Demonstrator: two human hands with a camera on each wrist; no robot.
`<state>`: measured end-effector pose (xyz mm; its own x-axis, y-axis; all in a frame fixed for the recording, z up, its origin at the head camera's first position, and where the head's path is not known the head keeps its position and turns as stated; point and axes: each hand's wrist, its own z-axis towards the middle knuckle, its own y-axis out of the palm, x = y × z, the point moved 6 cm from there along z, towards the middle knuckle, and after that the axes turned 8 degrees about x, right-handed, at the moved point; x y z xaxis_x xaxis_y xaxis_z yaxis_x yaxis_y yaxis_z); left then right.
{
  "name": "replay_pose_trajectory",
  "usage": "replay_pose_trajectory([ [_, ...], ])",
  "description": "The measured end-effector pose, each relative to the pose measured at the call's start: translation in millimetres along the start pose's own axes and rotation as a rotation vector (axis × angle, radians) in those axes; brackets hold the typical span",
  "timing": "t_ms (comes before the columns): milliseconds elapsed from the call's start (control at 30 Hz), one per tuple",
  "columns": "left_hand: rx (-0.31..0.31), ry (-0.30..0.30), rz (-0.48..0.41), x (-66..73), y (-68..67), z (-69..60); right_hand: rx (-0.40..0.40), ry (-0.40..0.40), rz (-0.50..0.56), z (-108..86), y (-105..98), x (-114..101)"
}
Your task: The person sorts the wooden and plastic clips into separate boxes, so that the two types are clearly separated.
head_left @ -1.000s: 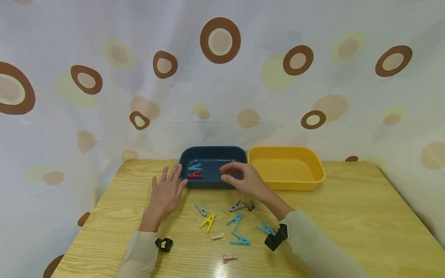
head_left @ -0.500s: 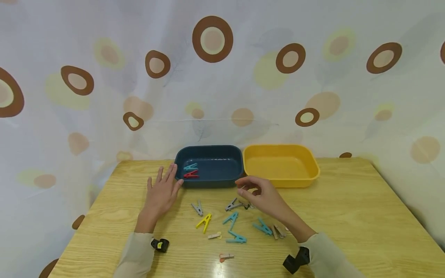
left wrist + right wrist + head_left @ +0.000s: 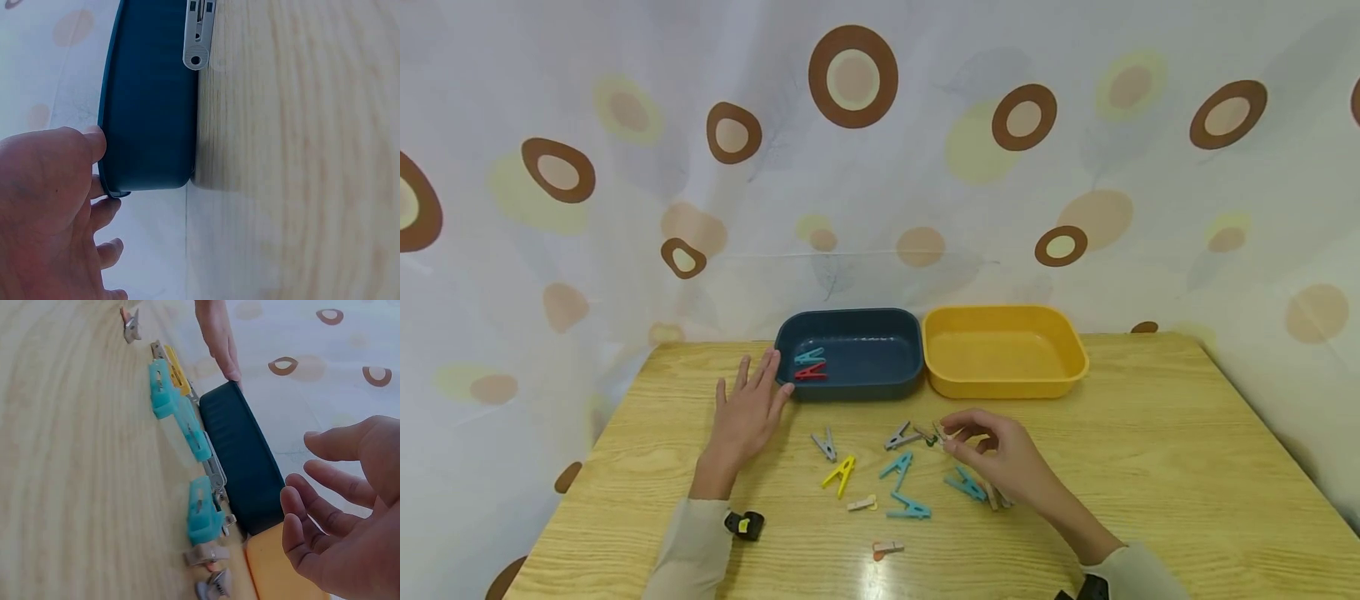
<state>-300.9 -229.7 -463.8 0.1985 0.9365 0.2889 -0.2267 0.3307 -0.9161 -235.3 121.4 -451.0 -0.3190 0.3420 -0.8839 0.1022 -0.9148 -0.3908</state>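
Only the head view shows clips (image 3: 802, 373) inside the navy tray (image 3: 859, 390).

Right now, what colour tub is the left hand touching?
Dark blue tub, clearest in the head view.

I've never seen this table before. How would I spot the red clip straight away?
At the far edge of the wooden table, find the dark blue tray, left of the yellow tray. Inside, toward the end where the person's left hand rests, lies the red clip. Its colour sets it apart from the light blue clip just behind it.
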Motion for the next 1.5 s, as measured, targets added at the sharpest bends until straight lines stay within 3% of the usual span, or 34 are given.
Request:
replay_pose_trajectory([
  [367,-0.014,-0.013,-0.012,-3.5,3.4,0.4,0.036,0.013,-0.162,-19.6,-8,10],
  [567,-0.006,-0.014,-0.015,-4.1,4.9,-0.9,0.008,0.035,-0.217,-23.0,-7,21],
  [900,-0.005,-0.014,-0.022,-1.7,1.9,-1.2,-0.075,0.0,-0.21,-27.4,-2,30],
  [1100,0.004,-0.009,-0.017,-0.6,0.4,-1.2,-0.105,0.031,-0.194,-27.6,0,32],
  [1500,0.01,-0.002,-0.012,-0.1,2.3,1.0,-0.09,0.014,-0.24,-28.7,2,35],
])
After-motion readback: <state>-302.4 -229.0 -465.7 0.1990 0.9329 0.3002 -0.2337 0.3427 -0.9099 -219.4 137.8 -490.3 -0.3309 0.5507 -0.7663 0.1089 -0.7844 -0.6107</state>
